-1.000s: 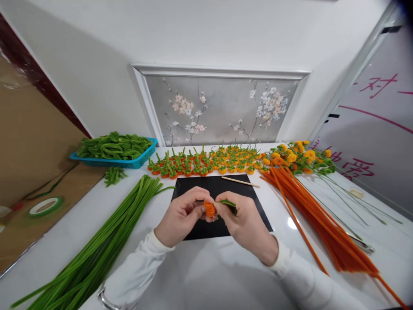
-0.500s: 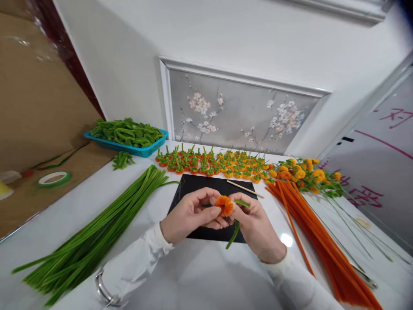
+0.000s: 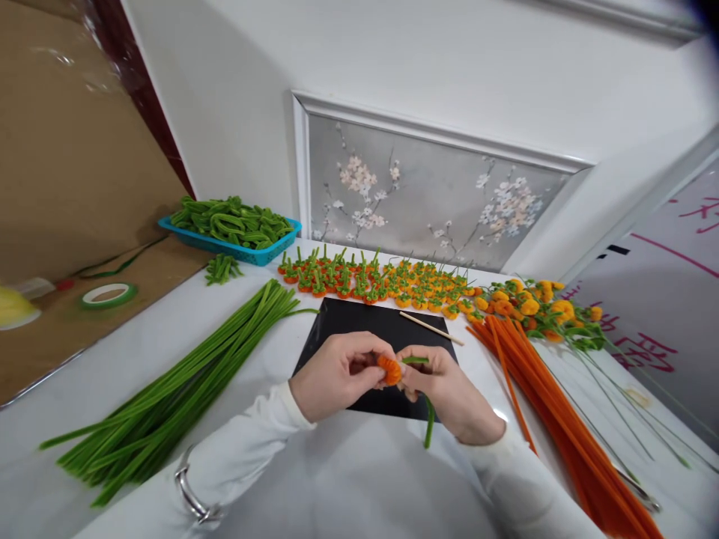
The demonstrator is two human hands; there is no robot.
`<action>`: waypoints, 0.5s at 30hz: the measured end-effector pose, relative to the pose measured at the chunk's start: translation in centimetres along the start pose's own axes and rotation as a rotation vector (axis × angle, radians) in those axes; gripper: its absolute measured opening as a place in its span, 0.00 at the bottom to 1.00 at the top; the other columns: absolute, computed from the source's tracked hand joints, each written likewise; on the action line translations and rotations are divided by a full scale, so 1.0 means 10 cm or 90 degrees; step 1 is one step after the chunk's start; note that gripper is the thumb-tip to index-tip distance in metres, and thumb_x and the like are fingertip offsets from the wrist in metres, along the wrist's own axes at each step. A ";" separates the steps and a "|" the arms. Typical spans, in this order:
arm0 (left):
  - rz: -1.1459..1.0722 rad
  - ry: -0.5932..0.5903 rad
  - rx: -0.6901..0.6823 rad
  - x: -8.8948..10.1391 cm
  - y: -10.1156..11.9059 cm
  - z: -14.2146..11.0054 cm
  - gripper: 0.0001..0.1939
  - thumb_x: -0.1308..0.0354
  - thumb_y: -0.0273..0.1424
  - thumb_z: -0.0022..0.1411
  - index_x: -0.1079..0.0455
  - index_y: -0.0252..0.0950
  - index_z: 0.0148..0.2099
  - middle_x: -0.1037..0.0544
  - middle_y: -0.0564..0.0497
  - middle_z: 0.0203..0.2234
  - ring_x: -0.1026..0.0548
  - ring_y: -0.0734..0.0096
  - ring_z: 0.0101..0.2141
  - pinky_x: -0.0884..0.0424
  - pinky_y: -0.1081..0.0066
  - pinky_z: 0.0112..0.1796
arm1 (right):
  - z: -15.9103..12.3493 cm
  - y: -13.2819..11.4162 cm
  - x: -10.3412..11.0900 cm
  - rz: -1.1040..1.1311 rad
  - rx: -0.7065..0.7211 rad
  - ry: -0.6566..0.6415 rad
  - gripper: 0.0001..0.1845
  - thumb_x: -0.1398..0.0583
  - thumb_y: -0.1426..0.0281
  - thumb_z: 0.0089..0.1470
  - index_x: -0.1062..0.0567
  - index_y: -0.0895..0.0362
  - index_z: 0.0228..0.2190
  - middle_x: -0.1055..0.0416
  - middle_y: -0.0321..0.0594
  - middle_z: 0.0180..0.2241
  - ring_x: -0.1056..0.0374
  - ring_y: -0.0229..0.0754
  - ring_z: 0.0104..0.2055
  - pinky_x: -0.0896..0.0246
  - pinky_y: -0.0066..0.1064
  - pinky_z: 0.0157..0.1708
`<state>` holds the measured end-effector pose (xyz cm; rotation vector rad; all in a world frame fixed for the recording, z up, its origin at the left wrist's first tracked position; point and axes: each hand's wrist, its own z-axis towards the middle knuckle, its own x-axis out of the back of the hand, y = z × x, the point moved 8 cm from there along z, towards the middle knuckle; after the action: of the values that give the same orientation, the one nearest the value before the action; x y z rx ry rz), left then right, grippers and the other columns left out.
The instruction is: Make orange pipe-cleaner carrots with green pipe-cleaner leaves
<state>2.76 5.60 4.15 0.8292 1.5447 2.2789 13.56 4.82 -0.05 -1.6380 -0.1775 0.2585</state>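
Note:
Over the black mat (image 3: 371, 318), my left hand (image 3: 344, 374) pinches a small orange pipe-cleaner flower (image 3: 389, 370) between thumb and fingers. My right hand (image 3: 449, 389) is closed at the flower's right side, its fingers around a green pipe cleaner (image 3: 430, 423). One end of that green stem pokes out above the right fingers and another hangs below them. Exactly where stem and flower meet is covered by the fingertips. A thin wooden stick (image 3: 431, 328) lies across the mat's right edge.
Long green pipe cleaners (image 3: 191, 397) lie left, orange ones (image 3: 562, 419) right. Behind the mat stand rows of small orange and yellow flowers (image 3: 371, 281). A blue tray (image 3: 236, 249) holds green pieces. Stemmed yellow flowers (image 3: 528, 307) lie back right. Green tape (image 3: 109, 295) sits far left.
The flower has turned from facing me to more side-on. My right hand has shifted slightly right, and the green stem's hanging end has swung right. The whole view has shifted a little.

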 end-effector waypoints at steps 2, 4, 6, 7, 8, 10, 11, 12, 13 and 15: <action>0.158 -0.053 -0.093 -0.03 0.10 -0.02 0.13 0.51 0.17 0.55 0.28 0.33 0.37 0.27 0.48 0.33 0.28 0.75 0.30 0.32 0.76 0.30 | 0.02 0.09 -0.03 0.013 -0.040 -0.025 0.06 0.39 0.69 0.42 0.28 0.60 0.23 0.34 0.32 0.18 0.46 0.29 0.18 0.51 0.23 0.19; 0.283 -0.119 -0.164 -0.10 0.14 -0.06 0.16 0.53 0.17 0.56 0.27 0.35 0.39 0.28 0.48 0.35 0.28 0.75 0.31 0.33 0.76 0.32 | 0.04 0.17 -0.06 -0.001 -0.074 -0.046 0.03 0.39 0.72 0.40 0.27 0.60 0.22 0.32 0.33 0.19 0.44 0.29 0.18 0.51 0.23 0.19; 0.365 -0.175 -0.186 -0.16 0.12 -0.08 0.17 0.54 0.16 0.56 0.27 0.35 0.39 0.28 0.47 0.35 0.29 0.75 0.30 0.33 0.76 0.32 | 0.06 0.24 -0.06 -0.038 -0.094 -0.047 0.03 0.40 0.73 0.39 0.26 0.60 0.22 0.31 0.34 0.20 0.43 0.30 0.19 0.52 0.22 0.18; 0.388 -0.192 -0.182 -0.18 0.09 -0.09 0.17 0.55 0.16 0.56 0.27 0.35 0.38 0.29 0.47 0.36 0.29 0.75 0.30 0.33 0.75 0.32 | 0.07 0.26 -0.05 -0.057 -0.096 -0.044 0.03 0.40 0.73 0.39 0.26 0.60 0.22 0.30 0.34 0.20 0.43 0.30 0.19 0.52 0.22 0.18; 0.391 -0.197 -0.173 -0.19 0.07 -0.08 0.17 0.55 0.15 0.55 0.28 0.35 0.38 0.29 0.47 0.36 0.29 0.75 0.30 0.33 0.75 0.33 | 0.08 0.26 -0.03 -0.067 -0.087 -0.038 0.03 0.39 0.73 0.40 0.26 0.60 0.22 0.31 0.34 0.19 0.43 0.30 0.19 0.52 0.22 0.18; 0.320 -0.142 -0.137 -0.13 0.06 -0.04 0.17 0.54 0.16 0.56 0.30 0.36 0.40 0.29 0.48 0.37 0.29 0.73 0.33 0.32 0.74 0.36 | 0.10 0.21 0.00 -0.044 -0.041 -0.018 0.03 0.38 0.72 0.41 0.25 0.60 0.23 0.31 0.33 0.19 0.43 0.30 0.19 0.51 0.23 0.18; 0.241 -0.091 -0.108 -0.06 0.05 -0.02 0.17 0.53 0.17 0.56 0.31 0.37 0.43 0.30 0.48 0.38 0.28 0.72 0.35 0.31 0.73 0.37 | 0.10 0.18 0.01 -0.009 -0.011 -0.005 0.04 0.38 0.70 0.42 0.25 0.59 0.24 0.32 0.33 0.19 0.43 0.30 0.19 0.50 0.23 0.19; 0.144 -0.038 -0.072 0.01 0.03 0.01 0.16 0.51 0.19 0.56 0.34 0.37 0.46 0.30 0.48 0.39 0.28 0.72 0.36 0.30 0.72 0.37 | 0.10 0.15 0.02 0.039 0.015 0.009 0.06 0.37 0.69 0.43 0.25 0.59 0.25 0.32 0.32 0.19 0.43 0.30 0.19 0.49 0.24 0.20; 0.038 0.004 -0.032 0.07 0.00 0.03 0.16 0.49 0.21 0.57 0.36 0.37 0.48 0.31 0.48 0.40 0.27 0.72 0.36 0.29 0.72 0.36 | 0.10 0.14 0.03 0.090 0.036 0.022 0.07 0.36 0.68 0.43 0.25 0.58 0.27 0.32 0.32 0.20 0.42 0.30 0.19 0.47 0.24 0.21; -0.147 0.035 0.046 0.09 -0.07 0.04 0.15 0.44 0.26 0.56 0.38 0.36 0.46 0.32 0.48 0.39 0.26 0.74 0.31 0.28 0.72 0.33 | 0.10 0.13 0.03 0.170 0.060 0.041 0.08 0.34 0.67 0.43 0.25 0.56 0.28 0.31 0.32 0.21 0.41 0.31 0.21 0.45 0.25 0.23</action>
<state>2.20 6.64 3.86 0.5740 1.6601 2.1079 13.54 5.74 -1.43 -1.5720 0.1019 0.4109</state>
